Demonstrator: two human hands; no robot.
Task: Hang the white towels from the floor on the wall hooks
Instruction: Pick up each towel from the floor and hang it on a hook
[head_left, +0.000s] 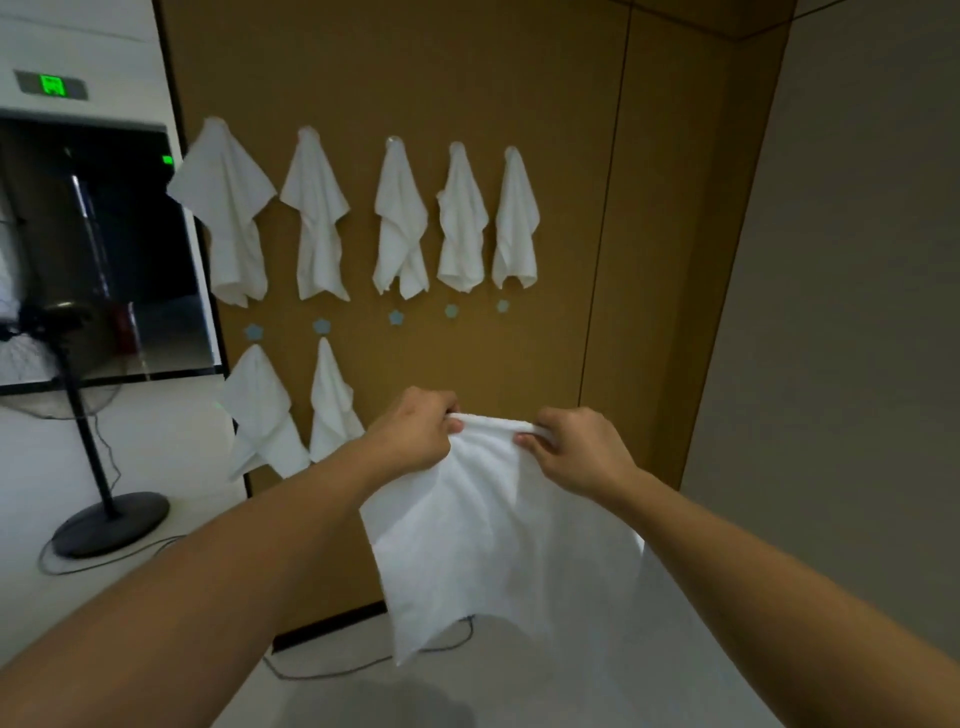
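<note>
A white towel (488, 530) hangs in front of me, held by its bunched top edge. My left hand (421, 431) pinches the left end of that edge and my right hand (576, 447) pinches the right end. Both hands are in front of the brown wall panel (519, 93). Several white towels (400, 223) hang from hooks in an upper row. Two more towels (332, 410) hang in a lower row at the left. Blue flower-shaped hooks (396, 317) to the right in the lower row hold nothing.
A black standing fan with a round base (111, 522) stands on the floor at the left, its cable trailing along the floor. A dark glass opening (98, 249) is on the left wall. A grey wall (857, 312) is at the right.
</note>
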